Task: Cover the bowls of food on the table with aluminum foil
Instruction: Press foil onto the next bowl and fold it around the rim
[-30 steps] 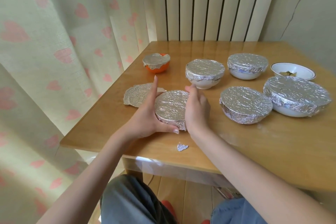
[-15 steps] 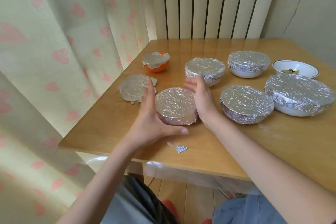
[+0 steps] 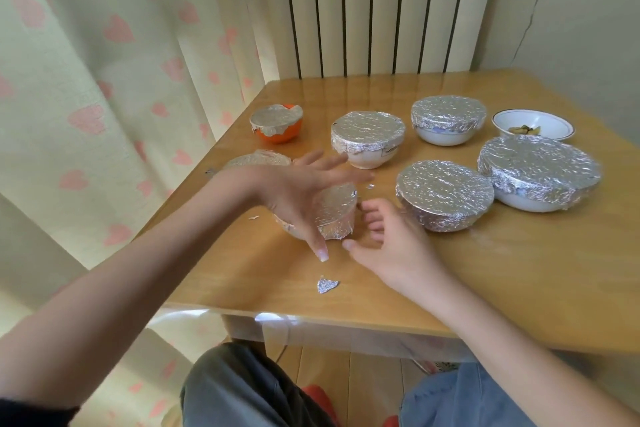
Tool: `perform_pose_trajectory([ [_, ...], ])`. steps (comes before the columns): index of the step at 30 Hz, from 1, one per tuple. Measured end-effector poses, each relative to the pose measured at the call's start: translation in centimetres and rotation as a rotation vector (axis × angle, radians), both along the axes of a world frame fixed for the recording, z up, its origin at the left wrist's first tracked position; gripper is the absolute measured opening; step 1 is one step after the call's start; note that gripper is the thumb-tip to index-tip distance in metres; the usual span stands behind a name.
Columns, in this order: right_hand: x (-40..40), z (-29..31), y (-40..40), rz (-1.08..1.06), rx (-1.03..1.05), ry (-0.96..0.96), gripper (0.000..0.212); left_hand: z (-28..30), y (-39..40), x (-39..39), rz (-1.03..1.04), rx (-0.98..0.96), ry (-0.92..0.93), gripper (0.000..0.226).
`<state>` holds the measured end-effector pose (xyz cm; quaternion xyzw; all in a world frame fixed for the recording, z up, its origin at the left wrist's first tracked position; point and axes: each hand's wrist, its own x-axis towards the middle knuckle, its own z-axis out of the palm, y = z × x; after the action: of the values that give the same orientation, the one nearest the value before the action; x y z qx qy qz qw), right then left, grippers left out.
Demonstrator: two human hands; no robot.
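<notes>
Both hands, left [image 3: 294, 194] and right [image 3: 388, 246], hover with fingers spread, holding nothing, flanking the foil-covered bowl [image 3: 337, 215] near the bench [image 3: 519, 288] front edge.

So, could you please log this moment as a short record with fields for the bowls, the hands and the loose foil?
covered bowls: six, including the orange bowl and the near bowl
uncovered bowl: white bowl, far right, food inside
left hand: open, fingers spread over the near bowl
right hand: open, beside that bowl
loose foil: foil scrap near the table edge
</notes>
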<state>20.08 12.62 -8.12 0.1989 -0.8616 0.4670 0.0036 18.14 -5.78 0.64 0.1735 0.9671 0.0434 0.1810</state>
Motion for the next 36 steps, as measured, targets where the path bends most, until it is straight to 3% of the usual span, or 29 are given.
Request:
perform_pose_trajectory([
  [3,-0.5,-0.1,-0.4,-0.039,0.032,0.059,0.059,-0.4,0.7,-0.6,-0.022,-0.061,-0.043,0.117],
  [9,-1.0,0.6,-0.7,-0.061,0.109,0.234,0.037,-0.6,0.8,-0.4,-0.02,0.017,0.008,0.091],
  [26,-2.0,1.2,0.2,0.034,-0.015,0.187,0.005,-1.0,0.5,-0.9,-0.024,0.031,-0.011,0.087],
  [36,-1.6,1.5,-0.7,-0.108,0.162,0.299,0.008,-0.8,0.7,-0.6,-0.021,0.045,-0.038,0.083],
])
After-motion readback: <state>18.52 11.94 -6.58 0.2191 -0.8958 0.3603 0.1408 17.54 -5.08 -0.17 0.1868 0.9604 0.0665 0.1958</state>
